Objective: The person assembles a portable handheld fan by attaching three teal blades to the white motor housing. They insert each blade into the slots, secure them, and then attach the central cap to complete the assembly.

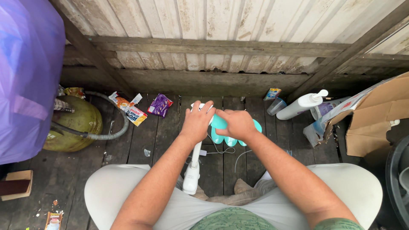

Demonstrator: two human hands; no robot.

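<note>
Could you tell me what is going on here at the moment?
A person is sitting on a dark plank floor facing a weathered wooden wall, with a small fan between the knees. The left hand grips the top of the fan's white stand, and the right hand rests on its turquoise blades. A thin white cord trails under the hands. Off to the left lie a green gas cylinder with a hose and some snack wrappers; to the right stand a white pump bottle and torn cardboard.
</note>
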